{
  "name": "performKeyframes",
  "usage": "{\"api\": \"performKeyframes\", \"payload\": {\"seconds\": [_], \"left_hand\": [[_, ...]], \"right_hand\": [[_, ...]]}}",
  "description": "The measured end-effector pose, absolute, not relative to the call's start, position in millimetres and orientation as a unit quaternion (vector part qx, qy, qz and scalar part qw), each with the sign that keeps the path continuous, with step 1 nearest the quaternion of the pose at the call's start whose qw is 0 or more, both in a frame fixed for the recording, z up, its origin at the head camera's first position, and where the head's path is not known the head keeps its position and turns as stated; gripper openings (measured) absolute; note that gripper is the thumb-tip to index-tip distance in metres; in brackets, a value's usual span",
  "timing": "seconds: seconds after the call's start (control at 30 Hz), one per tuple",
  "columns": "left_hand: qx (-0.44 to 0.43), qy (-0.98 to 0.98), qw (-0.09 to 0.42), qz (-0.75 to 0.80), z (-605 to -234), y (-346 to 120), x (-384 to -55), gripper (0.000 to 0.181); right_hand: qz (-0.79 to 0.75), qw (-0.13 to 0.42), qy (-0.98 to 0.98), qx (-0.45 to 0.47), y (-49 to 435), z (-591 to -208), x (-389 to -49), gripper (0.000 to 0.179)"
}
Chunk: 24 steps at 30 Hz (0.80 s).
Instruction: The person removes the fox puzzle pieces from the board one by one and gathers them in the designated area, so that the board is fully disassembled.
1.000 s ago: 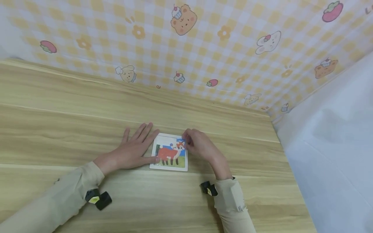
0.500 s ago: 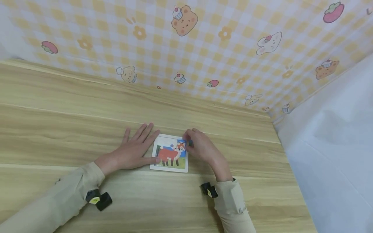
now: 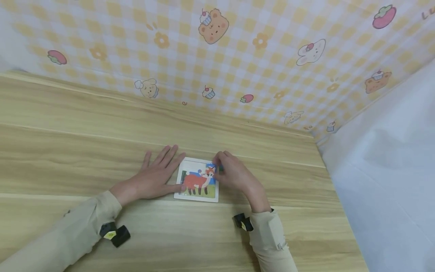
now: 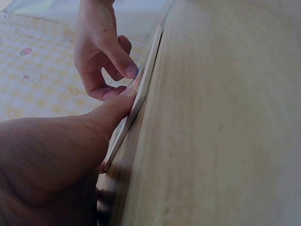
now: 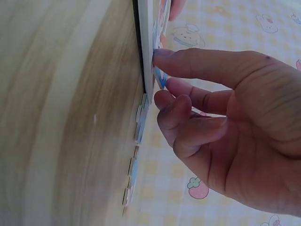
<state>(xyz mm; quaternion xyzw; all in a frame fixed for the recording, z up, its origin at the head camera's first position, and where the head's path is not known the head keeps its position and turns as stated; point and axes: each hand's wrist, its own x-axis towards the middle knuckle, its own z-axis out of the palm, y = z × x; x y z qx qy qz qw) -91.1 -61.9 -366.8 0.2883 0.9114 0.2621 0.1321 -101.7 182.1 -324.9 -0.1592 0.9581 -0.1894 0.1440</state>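
Observation:
A square jigsaw puzzle with a fox picture lies in a white frame on the table; its upper left part shows bare white backing. My left hand lies flat with fingers spread at the left side of the frame. Its thumb presses on the puzzle's face near the left edge. At the upper right corner my right hand pinches a blue puzzle piece between thumb and index finger, the other fingers curled. The right thumb touches the puzzle. How far the piece sits in the picture is partly hidden.
Several loose puzzle pieces lie on the table beyond the frame, mostly hidden by my right hand in the head view. A yellow checked cloth with cartoon prints hangs behind the wooden table. White cloth is at the right.
My right thumb has shifted slightly left and down onto the puzzle's right edge, near the fox's head. A dark green bit has come into sight between the right fingers. The left hand stays still.

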Motion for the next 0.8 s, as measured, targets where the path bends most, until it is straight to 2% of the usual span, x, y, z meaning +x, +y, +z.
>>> {"api": "performKeyframes", "payload": {"seconds": [0.33,0.8], "left_hand": [[0.287,0.912,0.134,0.26,-368.0,-61.6,-91.5,0.092],[0.286,0.913,0.135,0.258,-367.2,-60.9,-92.0,0.089]], "right_hand": [[-0.194,0.122,0.96,-0.16,179.9,-323.6,-100.1,0.029],[-0.181,0.118,0.965,-0.147,177.4,-322.6,-99.9,0.027]]}}
